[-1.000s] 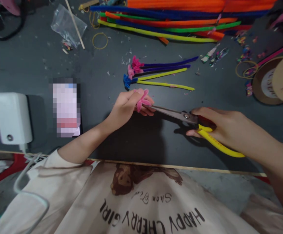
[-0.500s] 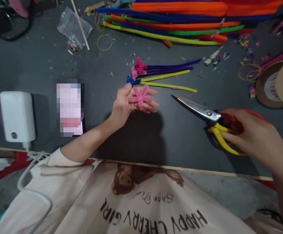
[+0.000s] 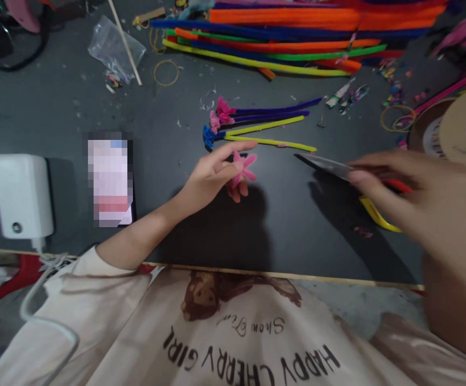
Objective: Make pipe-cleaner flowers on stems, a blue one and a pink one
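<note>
My left hand [image 3: 220,174] is held above the table with a pink star-shaped pipe cleaner flower [image 3: 242,169] pinched under its thumb. The index finger stretches out above the flower. My right hand [image 3: 405,187], a little smeared by motion, is closed around the scissors [image 3: 329,165] near the pivot. Their blades point left and one yellow handle loop shows below the hand; the red loop is mostly covered. Just beyond my left hand lie small pipe cleaner flowers, pink [image 3: 225,111] and blue [image 3: 208,137], on purple and yellow stems [image 3: 273,141].
Long coloured pipe cleaners [image 3: 281,51] lie across the back. A phone [image 3: 110,182] and a white power bank [image 3: 22,195] with a cable are at the left. Ribbon spools [image 3: 453,118] stand at the right. A plastic bag [image 3: 114,48], a stick and rubber bands [image 3: 166,72] lie farther back.
My left hand has turned from an open palm carrying the pink flower to a thumb pinch on it. My right hand has risen and shifted its hold toward the pivot, with the scissors moving slightly right.
</note>
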Demonstrator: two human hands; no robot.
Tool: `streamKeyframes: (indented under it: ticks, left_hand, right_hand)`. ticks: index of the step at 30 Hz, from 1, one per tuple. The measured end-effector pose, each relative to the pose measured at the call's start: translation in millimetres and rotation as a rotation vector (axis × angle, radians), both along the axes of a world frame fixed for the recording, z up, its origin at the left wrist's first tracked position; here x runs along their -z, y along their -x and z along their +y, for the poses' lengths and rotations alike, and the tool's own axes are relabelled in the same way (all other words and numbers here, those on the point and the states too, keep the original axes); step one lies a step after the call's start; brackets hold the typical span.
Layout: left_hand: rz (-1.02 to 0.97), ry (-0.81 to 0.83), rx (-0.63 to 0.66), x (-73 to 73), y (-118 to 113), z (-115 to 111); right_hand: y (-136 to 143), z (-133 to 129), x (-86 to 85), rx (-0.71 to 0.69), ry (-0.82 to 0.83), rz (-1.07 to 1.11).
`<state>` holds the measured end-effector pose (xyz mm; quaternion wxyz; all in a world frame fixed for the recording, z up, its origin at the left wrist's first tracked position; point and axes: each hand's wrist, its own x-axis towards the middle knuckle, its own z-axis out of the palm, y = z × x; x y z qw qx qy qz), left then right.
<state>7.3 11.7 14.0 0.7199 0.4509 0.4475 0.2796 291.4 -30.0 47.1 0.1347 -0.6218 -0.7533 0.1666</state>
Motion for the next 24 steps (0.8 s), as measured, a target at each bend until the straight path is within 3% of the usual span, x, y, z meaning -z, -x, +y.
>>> streamKeyframes:
  ticks: [4, 8, 16, 20, 24]
  left_hand:
    - [0.056, -0.077, 0.025, -1.1, 1, -1]
    - [-0.015, -0.171, 0.054, 7.5, 2, 1]
    - [-0.048, -0.293, -0.052, 16.1, -1, 0]
    - [-0.027, -0.358, -0.122, 17.0, -1, -1]
    - [-0.007, -0.402, -0.094, 17.7, 0, -1]
  right_hand:
    - [72, 19, 19.1, 0.039, 0.394, 0.638]
    - [108, 32, 41.8, -0.067, 0.444, 1.018]
    - [118, 31, 53.9, 0.012, 0.215, 1.215]
    - [118, 31, 57.6, -0.027, 0.19, 1.258]
    - [116, 31, 62.5, -0.043, 0.183, 1.261]
